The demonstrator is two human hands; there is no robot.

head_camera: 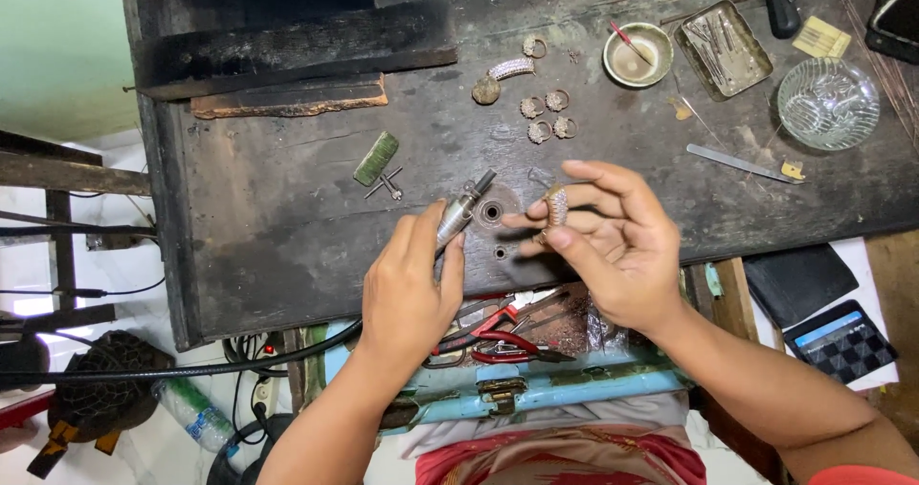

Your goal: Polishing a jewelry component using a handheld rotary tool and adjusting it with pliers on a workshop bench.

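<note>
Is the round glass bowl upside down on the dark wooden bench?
No, the round glass bowl sits upright, open side up, on the dark wooden bench.

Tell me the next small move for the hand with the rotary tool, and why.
Probably bring the handpiece in the left hand a little to the right, to the ring pinched in the right hand. The tool's tip points up and right over the dark bench, short of the ring, and a gap shows between them, so the two are not yet touching.
</note>
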